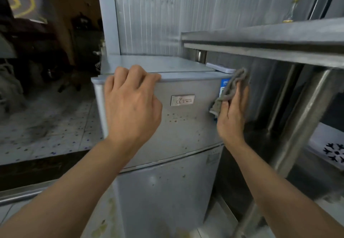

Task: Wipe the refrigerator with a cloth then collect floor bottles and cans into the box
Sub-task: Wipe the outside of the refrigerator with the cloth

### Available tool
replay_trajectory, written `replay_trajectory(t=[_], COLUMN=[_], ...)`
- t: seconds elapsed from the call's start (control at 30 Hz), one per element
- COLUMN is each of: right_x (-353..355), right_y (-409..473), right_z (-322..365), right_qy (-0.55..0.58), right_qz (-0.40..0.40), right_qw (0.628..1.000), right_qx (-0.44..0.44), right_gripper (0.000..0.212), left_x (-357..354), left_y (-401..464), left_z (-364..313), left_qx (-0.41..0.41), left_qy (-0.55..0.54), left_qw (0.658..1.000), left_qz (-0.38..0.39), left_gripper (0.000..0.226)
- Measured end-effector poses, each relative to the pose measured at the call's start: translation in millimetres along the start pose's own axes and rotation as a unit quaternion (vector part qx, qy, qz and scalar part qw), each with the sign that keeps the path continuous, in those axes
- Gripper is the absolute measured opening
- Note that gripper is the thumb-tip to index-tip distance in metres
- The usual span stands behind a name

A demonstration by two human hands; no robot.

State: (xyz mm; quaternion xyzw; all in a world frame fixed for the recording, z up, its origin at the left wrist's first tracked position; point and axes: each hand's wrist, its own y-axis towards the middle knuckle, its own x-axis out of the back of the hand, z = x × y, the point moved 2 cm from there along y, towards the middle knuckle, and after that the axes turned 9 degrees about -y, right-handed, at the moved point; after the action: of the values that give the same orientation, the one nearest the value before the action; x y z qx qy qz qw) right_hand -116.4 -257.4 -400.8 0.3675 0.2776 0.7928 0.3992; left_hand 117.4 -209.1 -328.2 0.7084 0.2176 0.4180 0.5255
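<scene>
A small silver two-door refrigerator (182, 129) stands in front of me, its upper door speckled with brown spots. My left hand (130, 105) grips the top front edge of the upper door, fingers curled over the rim. My right hand (232, 113) presses a grey cloth (232, 85) flat against the upper right corner of that door, over a blue sticker. No bottles, cans or box are in view.
A stainless steel shelf rack (279, 48) stands tight against the refrigerator's right side, its post (301, 118) close to my right wrist. A ribbed metal wall (186, 14) rises behind. Dirty patterned floor tiles (46, 129) and dark clutter lie to the left.
</scene>
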Motion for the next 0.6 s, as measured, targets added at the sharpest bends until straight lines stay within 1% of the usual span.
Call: replay_trajectory(t=[0.1,0.2,0.37,0.47,0.6], right_x=[-19,-29,-35,-29,-13], right_y=[-40,-69,-97,-85,-32], right_z=[-23,-39,-44,-35,-4], right_qy=[-0.004,-0.021,-0.091,-0.089,-0.078], right_qz=[0.017,0.02,0.044,0.043,-0.006], right_qw=[1.0,0.999,0.995,0.995,0.994], right_qx=[-0.024,-0.018,-0.017,-0.003,0.07], right_gripper=[0.064,0.066,0.069,0.07,0.067], left_x=[-4,-5,-4,-4,-5], left_y=[-2,-3,-4,-3,-3], left_z=[-1,-2,-5,-6,-7], left_qx=[-0.001,-0.005,-0.003,0.001,-0.005], left_qy=[0.013,0.02,0.024,0.027,0.026], left_qw=[1.0,0.999,0.999,1.0,1.0], left_qz=[-0.019,-0.027,-0.022,-0.014,-0.016], left_gripper=[0.036,0.034,0.034,0.035,0.035])
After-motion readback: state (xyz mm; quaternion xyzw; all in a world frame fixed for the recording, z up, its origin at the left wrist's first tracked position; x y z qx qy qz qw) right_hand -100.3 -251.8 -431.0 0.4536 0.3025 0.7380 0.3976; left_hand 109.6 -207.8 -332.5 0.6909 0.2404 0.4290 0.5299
